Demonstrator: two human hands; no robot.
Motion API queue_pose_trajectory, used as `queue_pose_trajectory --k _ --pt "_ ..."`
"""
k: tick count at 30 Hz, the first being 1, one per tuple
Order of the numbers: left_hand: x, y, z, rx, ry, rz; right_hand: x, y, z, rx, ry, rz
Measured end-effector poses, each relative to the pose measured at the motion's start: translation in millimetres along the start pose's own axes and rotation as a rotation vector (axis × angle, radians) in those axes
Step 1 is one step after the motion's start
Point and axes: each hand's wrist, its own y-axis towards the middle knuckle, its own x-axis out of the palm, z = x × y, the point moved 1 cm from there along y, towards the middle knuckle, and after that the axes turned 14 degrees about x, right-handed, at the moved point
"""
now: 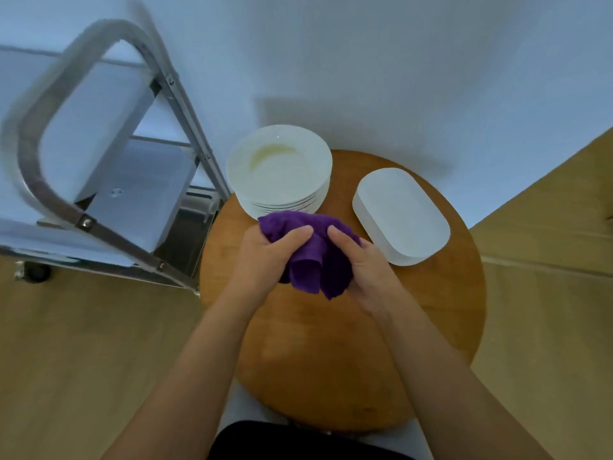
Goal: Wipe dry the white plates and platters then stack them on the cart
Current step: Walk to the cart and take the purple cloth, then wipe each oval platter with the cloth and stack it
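A purple cloth (315, 260) is bunched between both hands above the round wooden table (331, 360). My left hand (265, 257) grips its left side and my right hand (361, 263) grips its right side. Just behind the cloth stands a stack of several round white plates (278, 167) at the table's far left edge. A stack of white oblong platters (401, 214) sits at the table's far right. The metal cart (99, 180) stands to the left of the table, and one white platter (86, 117) appears to lie on its top shelf, blurred.
The cart's curved metal handle (33, 180) and a caster wheel (34, 272) are on the left. A white wall rises behind the table. Wooden floor surrounds the table on both sides.
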Motion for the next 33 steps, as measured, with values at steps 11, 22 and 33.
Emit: queue_pose_trajectory --k 11,22,33 --pt "-11.0 -90.5 -44.6 0.368 0.228 -0.065 -46.5 -77.4 101.8 -0.198 -0.426 0.034" --pt "34.8 -131.7 -44.1 0.431 0.020 -0.208 -79.7 -119.1 123.3 -0.398 -0.213 0.103" --pt "77.4 -83.5 -69.6 0.368 -0.006 -0.233 -109.5 -79.1 101.3 -0.405 -0.126 0.214"
